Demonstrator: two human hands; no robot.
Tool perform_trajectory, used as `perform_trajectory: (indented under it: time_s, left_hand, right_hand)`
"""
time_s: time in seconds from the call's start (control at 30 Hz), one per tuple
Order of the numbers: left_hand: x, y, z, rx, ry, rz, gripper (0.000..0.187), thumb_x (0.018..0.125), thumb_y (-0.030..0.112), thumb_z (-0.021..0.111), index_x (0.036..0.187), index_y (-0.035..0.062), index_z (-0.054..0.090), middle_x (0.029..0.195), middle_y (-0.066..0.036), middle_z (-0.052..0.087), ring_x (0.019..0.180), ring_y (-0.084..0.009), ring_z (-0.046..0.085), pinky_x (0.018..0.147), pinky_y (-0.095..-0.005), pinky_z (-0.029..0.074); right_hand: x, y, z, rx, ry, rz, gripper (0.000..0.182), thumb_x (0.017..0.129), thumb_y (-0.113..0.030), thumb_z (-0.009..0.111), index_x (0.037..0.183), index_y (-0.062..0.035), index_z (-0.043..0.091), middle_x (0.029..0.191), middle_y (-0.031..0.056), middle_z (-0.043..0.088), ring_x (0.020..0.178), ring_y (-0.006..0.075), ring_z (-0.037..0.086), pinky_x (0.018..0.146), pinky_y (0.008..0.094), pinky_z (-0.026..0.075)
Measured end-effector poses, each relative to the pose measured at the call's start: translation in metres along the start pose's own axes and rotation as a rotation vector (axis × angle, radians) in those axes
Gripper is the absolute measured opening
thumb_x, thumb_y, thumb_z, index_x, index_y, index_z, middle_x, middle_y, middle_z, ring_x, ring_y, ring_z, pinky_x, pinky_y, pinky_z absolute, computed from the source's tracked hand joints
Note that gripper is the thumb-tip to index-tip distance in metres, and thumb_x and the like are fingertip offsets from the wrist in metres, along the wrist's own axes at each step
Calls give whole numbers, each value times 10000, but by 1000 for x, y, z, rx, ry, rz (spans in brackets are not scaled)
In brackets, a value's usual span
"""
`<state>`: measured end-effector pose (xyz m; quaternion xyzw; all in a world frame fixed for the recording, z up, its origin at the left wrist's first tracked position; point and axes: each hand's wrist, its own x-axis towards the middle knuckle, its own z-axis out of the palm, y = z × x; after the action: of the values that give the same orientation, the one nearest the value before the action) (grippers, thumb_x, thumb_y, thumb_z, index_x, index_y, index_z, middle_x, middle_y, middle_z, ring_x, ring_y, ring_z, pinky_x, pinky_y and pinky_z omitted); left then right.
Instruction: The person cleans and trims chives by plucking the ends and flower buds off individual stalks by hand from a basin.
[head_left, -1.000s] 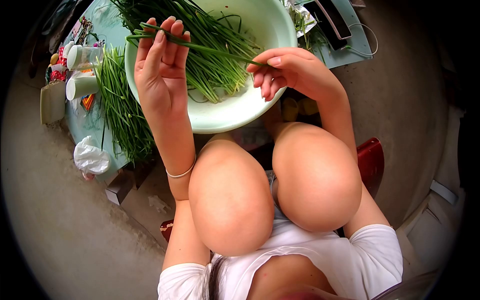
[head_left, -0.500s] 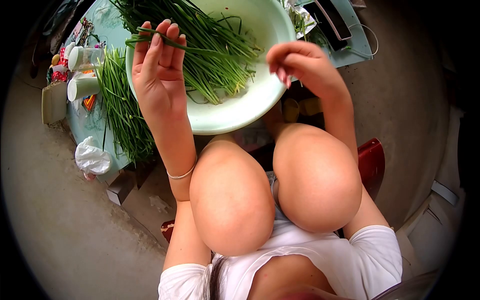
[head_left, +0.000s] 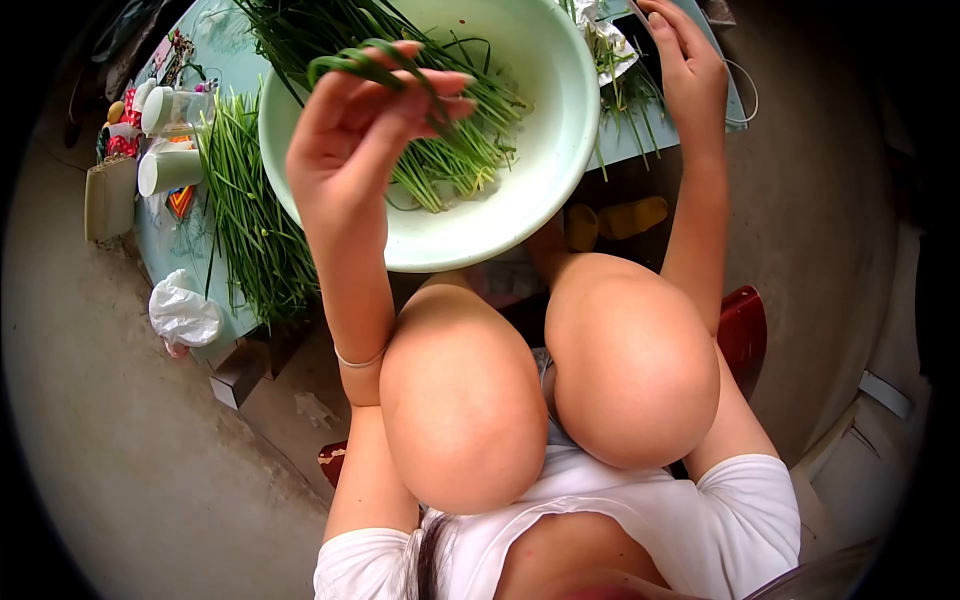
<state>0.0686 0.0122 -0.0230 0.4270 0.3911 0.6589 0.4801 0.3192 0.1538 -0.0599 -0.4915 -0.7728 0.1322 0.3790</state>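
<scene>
Several long green garlic chives (head_left: 345, 62) are looped over the fingers of my left hand (head_left: 350, 150), which is closed on them above the basin. Beneath it, a large bunch of chives (head_left: 455, 165) lies in the pale green basin (head_left: 545, 190), partly hidden by that hand. My right hand (head_left: 693, 75) is raised at the top right, beyond the basin's rim. Its fingers pinch the thin edge of a phone (head_left: 637, 10), most of which is out of view or hidden.
Another chive bunch (head_left: 250, 215) lies on the table (head_left: 150, 235) left of the basin, beside a white cup (head_left: 168, 172) and a clear jar (head_left: 185, 110). A crumpled plastic bag (head_left: 185, 308) sits at the table's edge. Chive scraps (head_left: 630, 105) and a white cable (head_left: 750, 95) are at the right.
My right hand has moved up and right from the basin's rim to the phone, which has shifted from its spot. My left hand has turned inward, its fingers curling around the chives.
</scene>
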Motion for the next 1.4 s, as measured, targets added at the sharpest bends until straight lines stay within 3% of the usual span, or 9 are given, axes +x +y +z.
perform_trajectory:
  time_s: [0.07, 0.17, 0.23, 0.53, 0.7, 0.9, 1.13, 1.27, 1.4]
  left_hand:
    - [-3, -6, 9, -6, -108, 43, 263, 840, -128, 511, 1099, -84, 526, 1034, -185, 619, 927, -276, 649, 820, -368, 556]
    - [-7, 0, 19, 174, -299, -68, 154, 816, -102, 576, 966, -69, 579, 975, -140, 631, 892, -223, 658, 762, -319, 556]
    - [-6, 0, 18, 381, -494, -79, 181, 852, -79, 548, 1031, -82, 572, 989, -162, 642, 895, -237, 656, 779, -331, 546]
    - [-9, -2, 0, 704, -443, -108, 286, 838, 12, 618, 1114, -48, 568, 967, -116, 660, 874, -179, 655, 748, -294, 525]
    - [9, 0, -21, 436, -42, -97, 399, 929, 193, 544, 1260, -22, 485, 1155, -129, 588, 1050, -196, 578, 856, -302, 470]
    - [22, 7, -19, 123, -116, -45, 532, 932, 264, 545, 1339, -38, 384, 1314, -175, 478, 1187, -244, 501, 937, -329, 432]
    - [31, 3, -8, 4, 39, -122, 423, 983, 277, 427, 1218, -70, 482, 1011, -164, 643, 935, -220, 634, 820, -304, 491]
    - [18, 5, -1, 167, 66, -144, 313, 976, 236, 465, 1039, -25, 625, 621, 13, 485, 508, -47, 440, 475, -182, 346]
    - [6, 6, 4, 327, 22, -140, 207, 939, 154, 528, 962, -3, 662, 661, 7, 572, 567, -39, 472, 511, -181, 360]
  right_hand:
    - [-4, -13, 9, 797, -179, 230, 379, 985, -271, 413, 1077, 47, 598, 1022, 142, 657, 984, 231, 631, 929, 340, 462]
    - [-13, -56, 23, 1265, -918, 342, 718, 946, -558, 287, 1205, 71, 518, 1181, 208, 581, 1110, 269, 563, 1008, 411, 378]
    - [-13, -81, 39, 1500, -1046, 503, 734, 938, -572, 295, 1285, 59, 436, 1237, 253, 529, 1145, 294, 533, 1006, 393, 383]
    - [11, -109, 41, 1533, -732, 474, 346, 939, -137, 509, 1237, 37, 480, 886, 66, 638, 676, 51, 576, 627, 185, 483]
    - [-2, -113, 43, 1480, -696, 294, 279, 963, -146, 461, 1171, 28, 524, 979, 141, 646, 712, 132, 632, 638, 249, 529]
    - [-10, -110, 47, 1366, -667, 264, 272, 975, -156, 431, 1152, 27, 526, 991, 153, 650, 771, 163, 658, 650, 259, 533]
    - [-36, -110, 64, 1251, -1019, 336, 239, 960, -180, 472, 1100, 4, 534, 939, 118, 662, 804, 181, 656, 736, 273, 516]
    - [-21, -85, 57, 1099, -709, 95, 266, 939, -212, 527, 1077, 10, 575, 952, 102, 642, 914, 170, 613, 823, 281, 479]
    - [-5, -81, 41, 1232, -508, 124, 258, 917, -195, 573, 1068, 14, 579, 904, 83, 633, 808, 112, 596, 704, 238, 484]
